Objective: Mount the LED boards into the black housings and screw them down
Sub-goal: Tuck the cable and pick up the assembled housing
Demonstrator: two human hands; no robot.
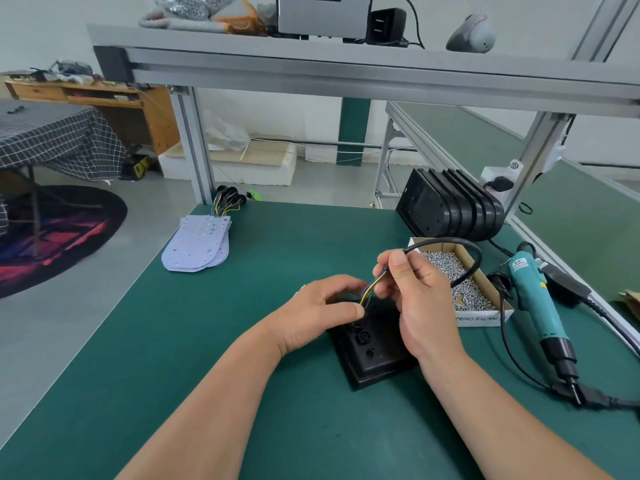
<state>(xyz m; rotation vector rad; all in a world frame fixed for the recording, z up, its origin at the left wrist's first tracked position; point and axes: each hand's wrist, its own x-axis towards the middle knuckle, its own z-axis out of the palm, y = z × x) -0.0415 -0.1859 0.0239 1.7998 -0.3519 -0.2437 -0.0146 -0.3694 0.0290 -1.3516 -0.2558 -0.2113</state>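
Now the flat black plastic housing [377, 362] lies on the green worktop [207, 358]. Just above it, the left hand [318, 306] and right hand [422, 299] each pinch the thin, bendy coloured wires [372, 287]; hold those softly, near the housing.

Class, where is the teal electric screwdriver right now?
In the head view, the teal electric screwdriver lies on the green mat at the right, just right of the cardboard screw box.

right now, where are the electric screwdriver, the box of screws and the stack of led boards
electric screwdriver [535, 296]: head view, teal body
box of screws [481, 319]: head view, printed front wall
stack of led boards [197, 247]: head view, top board's face
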